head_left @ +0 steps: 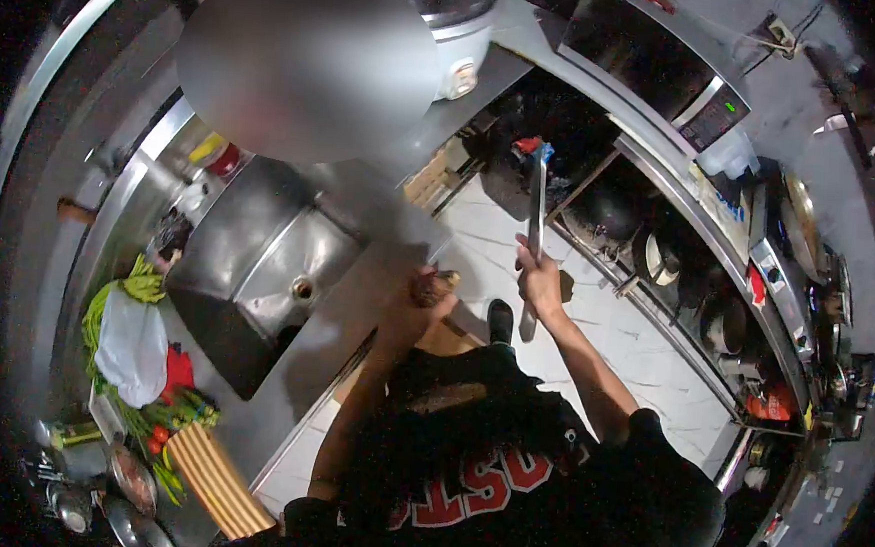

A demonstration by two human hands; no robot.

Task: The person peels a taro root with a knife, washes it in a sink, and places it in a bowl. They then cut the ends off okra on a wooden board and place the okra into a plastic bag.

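My right hand point(543, 282), in the middle of the view, is closed around a long, narrow metal knife point(538, 204). One end points up and away from me; the other shows below my fist. To its left, my left hand point(410, 315) is closed on a brownish lump point(435, 288) with a pale tip, whose kind I cannot make out. That hand is near the counter edge beside the sink point(258, 253), and the knife is apart from the lump. Part of the left hand's fingers is in shadow.
Vegetables lie left around a white plastic bag point(134, 347), near a striped wooden board point(216, 481) and metal bowls point(132, 526). Behind stands a rice cooker point(463, 54); a microwave point(651, 61) is at upper right. Shelves with pots point(659, 259) line the right. A blurred oval hides the upper left.
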